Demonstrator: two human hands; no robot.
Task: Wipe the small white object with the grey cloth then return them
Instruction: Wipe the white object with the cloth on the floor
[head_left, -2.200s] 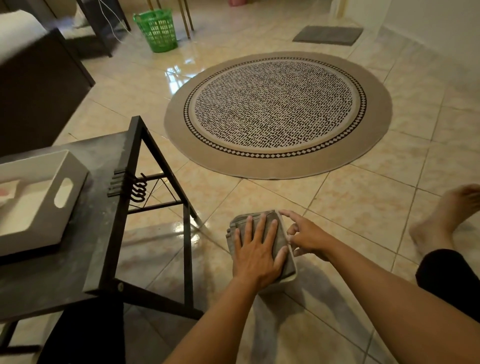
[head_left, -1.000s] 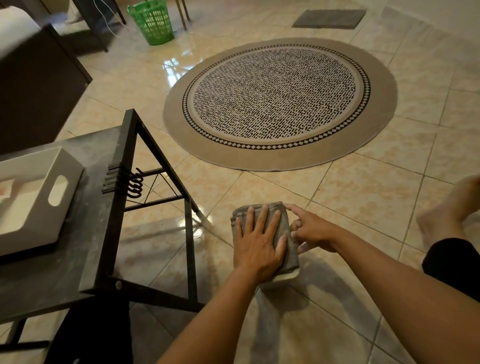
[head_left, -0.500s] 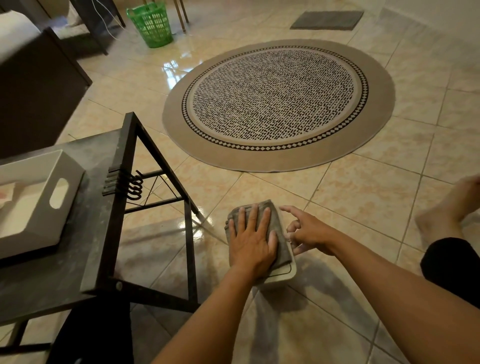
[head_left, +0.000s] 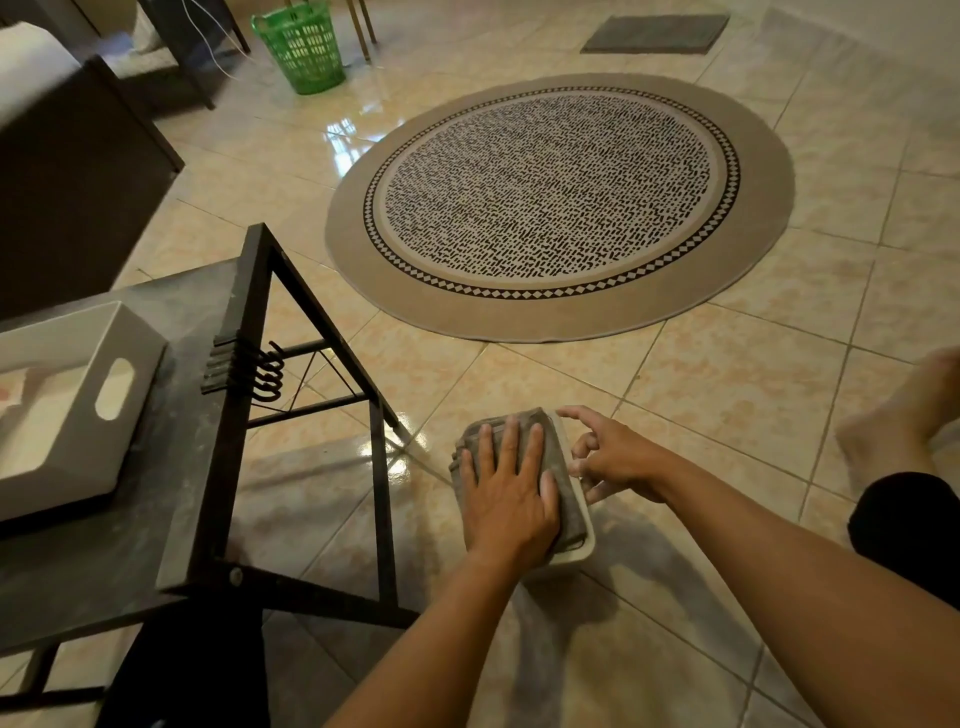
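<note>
The small white object (head_left: 583, 552) lies flat on the tiled floor, low in the view and just right of the black table. Only its right rim and near corner show. The folded grey cloth (head_left: 557, 448) covers the rest. My left hand (head_left: 506, 499) lies flat on the cloth with its fingers spread, pressing it down on the object. My right hand (head_left: 618, 460) is at the object's right edge, fingers curled, with the index fingertip on the far right corner.
A black metal-framed table (head_left: 208, 467) stands close on the left with a white handled tray (head_left: 78, 415) on it. A round patterned rug (head_left: 558, 208) lies ahead, with a green basket (head_left: 301, 47) and a grey mat (head_left: 654, 34) beyond. A bare foot (head_left: 893, 431) rests at the right.
My left hand has slid the cloth slightly back and forth over the white object. My right hand has stayed at the object's right edge.
</note>
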